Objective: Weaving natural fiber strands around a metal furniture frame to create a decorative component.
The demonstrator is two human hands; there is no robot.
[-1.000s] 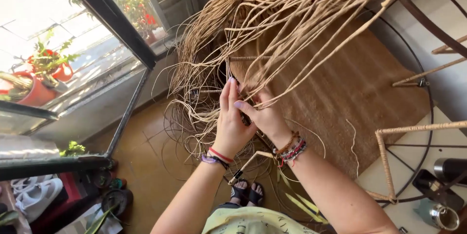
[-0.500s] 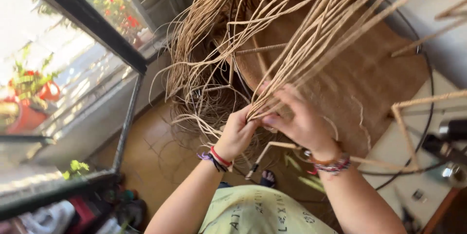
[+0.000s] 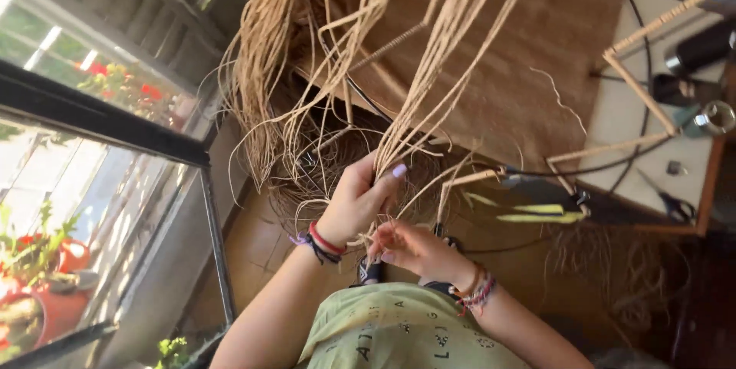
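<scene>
Our left hand [image 3: 359,204] grips a bundle of pale straw strands [image 3: 429,70] — our right hand [image 3: 414,250] pinches loose strand ends below.

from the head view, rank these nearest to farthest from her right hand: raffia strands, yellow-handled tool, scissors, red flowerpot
1. raffia strands: pinched in the right hand, running up past the left hand.
2. yellow-handled tool: on the floor, to the right.
3. scissors: on the pale table, far right.
4. red flowerpot: outside the window, far left, about as far as the scissors; too close to call.
</scene>
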